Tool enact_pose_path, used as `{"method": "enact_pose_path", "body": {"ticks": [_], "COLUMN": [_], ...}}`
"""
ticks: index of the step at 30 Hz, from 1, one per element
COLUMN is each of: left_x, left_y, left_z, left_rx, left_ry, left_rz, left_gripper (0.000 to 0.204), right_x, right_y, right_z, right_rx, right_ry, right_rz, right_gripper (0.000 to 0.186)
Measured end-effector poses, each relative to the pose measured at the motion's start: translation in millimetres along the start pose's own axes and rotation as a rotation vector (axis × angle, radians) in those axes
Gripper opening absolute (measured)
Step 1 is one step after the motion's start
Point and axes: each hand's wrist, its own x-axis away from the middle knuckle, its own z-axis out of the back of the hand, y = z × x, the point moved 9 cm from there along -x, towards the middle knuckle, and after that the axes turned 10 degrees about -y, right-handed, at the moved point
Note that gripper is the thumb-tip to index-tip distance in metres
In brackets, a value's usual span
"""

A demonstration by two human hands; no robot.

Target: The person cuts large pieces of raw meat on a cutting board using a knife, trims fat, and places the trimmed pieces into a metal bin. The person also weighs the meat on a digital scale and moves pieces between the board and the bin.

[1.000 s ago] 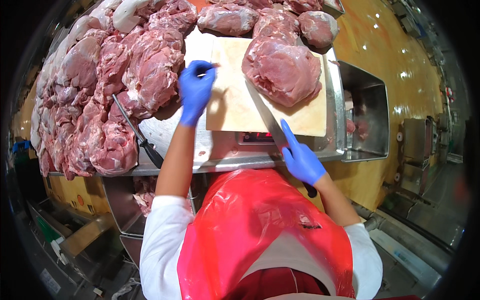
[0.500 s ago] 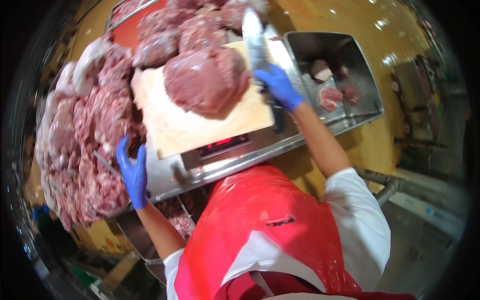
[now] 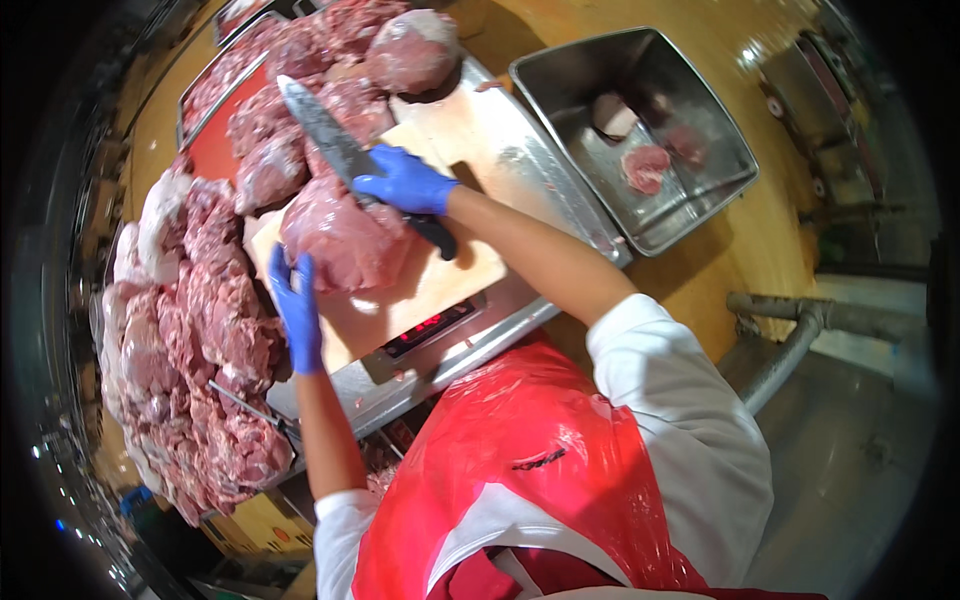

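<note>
The blue-gloved right hand (image 3: 408, 182) grips a black-handled steel knife (image 3: 345, 155); the blue-gloved left hand (image 3: 297, 315), loosely open, empty, borders glossy pink meat (image 3: 340, 245) near the left edge of the cream board (image 3: 455, 282). Slippage could cause cuts.

Left fingers (image 3: 278, 264) touch the meat (image 3: 343, 240); right fingers (image 3: 378, 187) hold a knife (image 3: 328, 132) over it.

One knife (image 3: 327, 128), one cutting board (image 3: 468, 265), one apron (image 3: 530, 430), two sleeves (image 3: 680, 430)
</note>
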Motion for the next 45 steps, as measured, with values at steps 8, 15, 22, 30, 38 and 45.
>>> {"method": "enact_pose_path", "body": {"ticks": [8, 15, 22, 30, 38, 45], "left_x": [39.8, -96.8, 66.7, 75.3, 17.9, 32.1], "left_y": [-25.2, -20.0, -31.9, -4.0, 51.2, 28.4], "left_z": [3.7, 66.2, 115.4, 54.5, -13.0, 13.4], "left_rx": [0.156, -0.145, -0.035, -0.470, -0.888, -0.757], "left_ry": [-0.041, -0.215, 0.311, 0.297, 0.029, 0.061], "left_rz": [-0.223, -0.064, -0.018, -0.212, -0.387, -0.414], "left_gripper": [0.088, 0.045, 0.064, 0.099, 0.084, 0.082], "right_x": [66.5, 111.2, -4.3, -75.2, -18.8, -1.3], "right_y": [-31.6, -28.2, -50.0, -4.0, 51.7, 39.6], "right_z": [-53.5, -108.9, 17.2, -128.0, -80.7, 7.2], "right_rx": [-0.136, -0.250, -0.339, -0.801, -1.307, -0.827], "right_ry": [0.002, -0.056, -0.080, -0.559, -0.128, 0.198], "right_rz": [-0.077, -0.222, -0.027, -0.259, -0.159, -0.189], "right_gripper": [0.034, 0.035, 0.026, 0.032, 0.040, 0.027]}}
